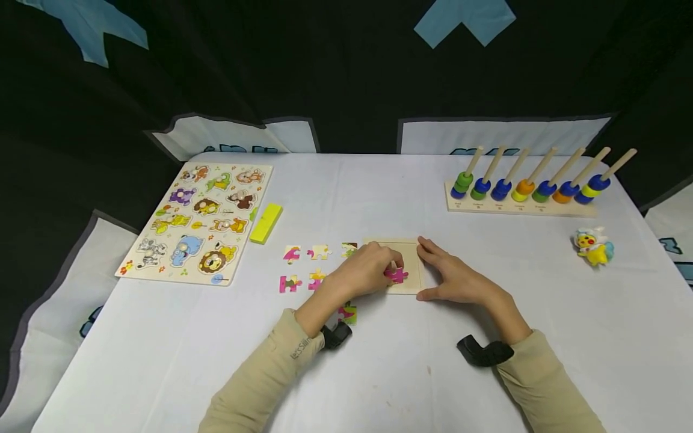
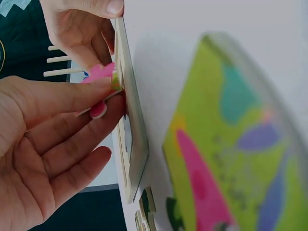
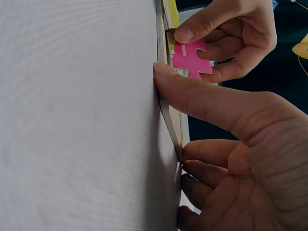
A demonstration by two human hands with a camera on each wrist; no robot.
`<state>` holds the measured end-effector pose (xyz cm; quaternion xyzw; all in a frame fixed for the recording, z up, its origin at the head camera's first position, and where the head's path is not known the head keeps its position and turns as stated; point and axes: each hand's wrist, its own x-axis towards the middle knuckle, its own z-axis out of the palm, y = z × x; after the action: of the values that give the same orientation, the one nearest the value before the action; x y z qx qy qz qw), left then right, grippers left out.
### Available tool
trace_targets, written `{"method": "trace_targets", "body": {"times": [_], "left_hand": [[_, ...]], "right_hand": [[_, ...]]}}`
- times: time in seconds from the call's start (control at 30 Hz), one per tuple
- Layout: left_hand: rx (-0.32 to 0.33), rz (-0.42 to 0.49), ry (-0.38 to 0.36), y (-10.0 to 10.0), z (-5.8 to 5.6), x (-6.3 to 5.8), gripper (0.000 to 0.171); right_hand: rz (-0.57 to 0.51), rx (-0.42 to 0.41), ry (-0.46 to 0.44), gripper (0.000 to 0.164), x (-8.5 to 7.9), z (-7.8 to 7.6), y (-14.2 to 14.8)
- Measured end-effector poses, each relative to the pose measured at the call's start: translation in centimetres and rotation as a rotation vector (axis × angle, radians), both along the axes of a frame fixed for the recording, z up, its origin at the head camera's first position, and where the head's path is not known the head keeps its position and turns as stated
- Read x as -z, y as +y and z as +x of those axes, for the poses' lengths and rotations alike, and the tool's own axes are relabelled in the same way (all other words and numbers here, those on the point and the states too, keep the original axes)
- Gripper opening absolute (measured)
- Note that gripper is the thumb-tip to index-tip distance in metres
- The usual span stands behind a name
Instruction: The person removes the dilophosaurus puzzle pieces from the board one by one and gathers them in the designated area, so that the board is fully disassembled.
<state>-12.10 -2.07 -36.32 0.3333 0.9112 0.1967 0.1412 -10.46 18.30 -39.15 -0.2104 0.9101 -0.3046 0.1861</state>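
My left hand (image 1: pixel 361 270) pinches a pink jigsaw piece (image 1: pixel 397 275) between thumb and fingers, over a shallow wooden puzzle tray (image 1: pixel 410 248). In the right wrist view the jigsaw piece (image 3: pixel 191 57) is tilted, with one edge toward the tray. At the tray's right side, my right hand (image 1: pixel 455 278) rests with thumb and fingers spread along the edge. Left of the tray lie several loose jigsaw pieces (image 1: pixel 290 283), printed in pink, yellow and green. Another jigsaw piece (image 1: pixel 349 314) lies partly hidden by the left wrist.
An animal peg puzzle board (image 1: pixel 195 219) lies at the far left, beside a yellow block (image 1: pixel 266 224). A wooden stand with pegs and coloured rings (image 1: pixel 520 206) is at the back right. Nearer on the right stands a small yellow figurine (image 1: pixel 594 246). White cloth (image 1: pixel 411 385) covers the table.
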Motion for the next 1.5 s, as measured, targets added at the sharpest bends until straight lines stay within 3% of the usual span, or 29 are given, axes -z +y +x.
{"method": "trace_targets", "body": {"times": [0.17, 0.4, 0.8, 1.07, 1.23, 1.5], "left_hand": [[0.011, 0.029, -0.01, -0.2, -0.1, -0.3, 0.016], [0.026, 0.065, -0.042, -0.7, -0.2, -0.5, 0.02], [-0.017, 0.149, -0.017, -1.3, 0.0, -1.7, 0.008], [-0.082, 0.253, 0.002, -2.0, 0.2, -1.8, 0.012], [-0.112, 0.321, 0.007, -2.9, 0.2, -2.1, 0.014], [-0.092, 0.31, -0.068, -5.6, 0.2, -2.4, 0.009]], "right_hand": [[0.002, -0.001, 0.002, 0.095, 0.0, 0.0, 0.0], [0.003, -0.002, 0.014, 0.095, 0.1, 0.0, 0.1], [0.011, 0.009, -0.017, 0.095, -0.2, 0.0, -0.2], [0.019, 0.007, -0.019, 0.095, -0.1, 0.0, -0.1], [0.011, 0.009, -0.019, 0.094, -0.1, -0.1, -0.1], [0.012, 0.007, -0.01, 0.095, -0.1, 0.0, -0.1]]}}
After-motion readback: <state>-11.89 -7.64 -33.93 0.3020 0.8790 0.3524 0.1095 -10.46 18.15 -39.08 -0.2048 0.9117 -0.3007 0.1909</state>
